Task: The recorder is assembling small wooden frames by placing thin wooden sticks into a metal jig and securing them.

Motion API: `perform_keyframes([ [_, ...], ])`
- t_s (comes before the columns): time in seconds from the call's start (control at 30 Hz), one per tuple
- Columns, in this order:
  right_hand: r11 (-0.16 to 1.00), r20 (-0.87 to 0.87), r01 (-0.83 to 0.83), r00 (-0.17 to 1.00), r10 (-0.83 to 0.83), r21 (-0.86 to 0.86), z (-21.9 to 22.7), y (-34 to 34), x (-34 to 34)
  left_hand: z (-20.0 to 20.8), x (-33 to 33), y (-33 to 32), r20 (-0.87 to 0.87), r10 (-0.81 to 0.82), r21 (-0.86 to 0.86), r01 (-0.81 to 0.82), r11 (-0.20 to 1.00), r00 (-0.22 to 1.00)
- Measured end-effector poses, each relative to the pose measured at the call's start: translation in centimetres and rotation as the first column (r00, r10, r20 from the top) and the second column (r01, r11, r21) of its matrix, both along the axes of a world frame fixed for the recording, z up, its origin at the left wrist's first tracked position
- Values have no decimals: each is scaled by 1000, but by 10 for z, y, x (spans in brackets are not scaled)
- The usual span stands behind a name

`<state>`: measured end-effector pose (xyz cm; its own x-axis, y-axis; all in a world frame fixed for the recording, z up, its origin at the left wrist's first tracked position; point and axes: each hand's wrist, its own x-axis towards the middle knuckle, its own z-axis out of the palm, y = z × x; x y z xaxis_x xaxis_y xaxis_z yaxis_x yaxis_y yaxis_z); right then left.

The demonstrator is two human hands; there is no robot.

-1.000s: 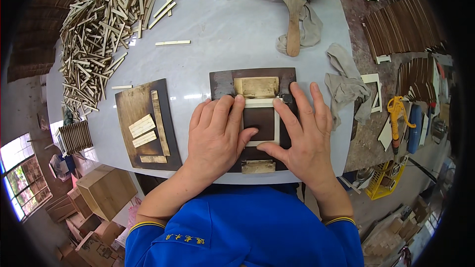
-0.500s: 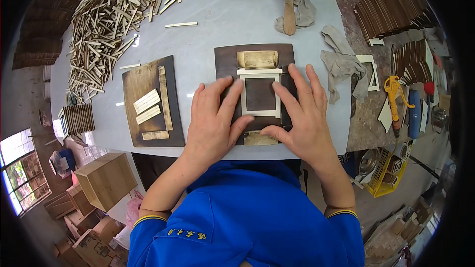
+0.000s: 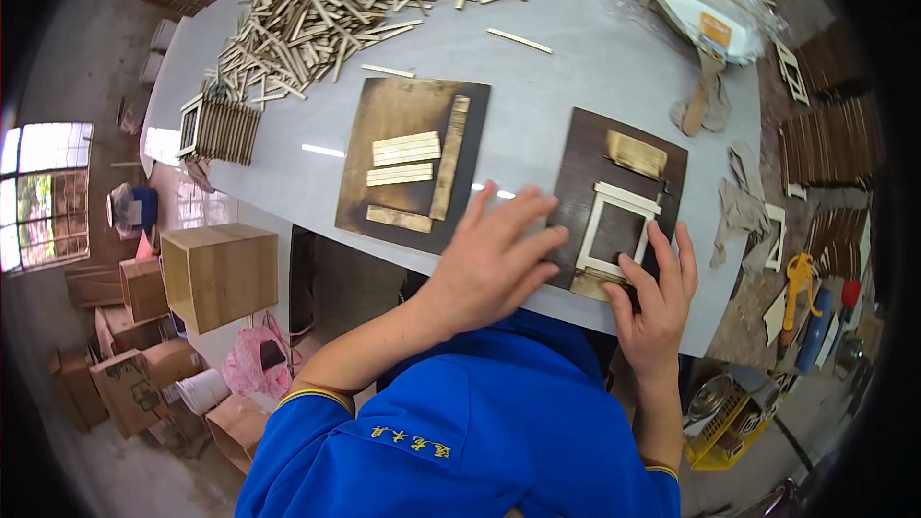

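The fingers of the right hand are resting spread and slightly bent along the right side and lower corner of a pale wooden frame, touching it rather than closing around it. The left hand is showing blurred, its fingers open and holding nothing, just left of the frame — whether they are touching anything below, I cannot tell. The frame is lying flat on a dark brown board, between an upper wooden block and a lower wooden block. Left of the left hand, a second board is carrying two groups of pale slats and darker edge strips. Both boards are sitting on a grey tabletop, where a heap of thin wooden sticks is spreading across the far left. A wood-handled paintbrush is leaning on a white-filled container at far right, and a crumpled grey rag is lying nearer — beside the frame's board.
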<state>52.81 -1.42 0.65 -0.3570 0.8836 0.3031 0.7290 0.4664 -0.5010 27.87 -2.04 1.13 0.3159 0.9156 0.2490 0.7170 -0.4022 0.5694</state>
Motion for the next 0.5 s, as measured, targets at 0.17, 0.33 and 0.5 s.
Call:
perform_keyframes([
  [0.17,996,-92,-67,994,61,-64,10,-1,-29,6,-76,-11,47,475,35,-476,878,879],
  [0.33,938,-202,-320,935,290,-133,10,13,-93,17,-119,-15,-33,705,-133,-702,700,709],
  [0.5,883,-193,-428,899,394,-191,6,25,-142,18,-130,-9,-45,740,-306,-715,629,671],
])
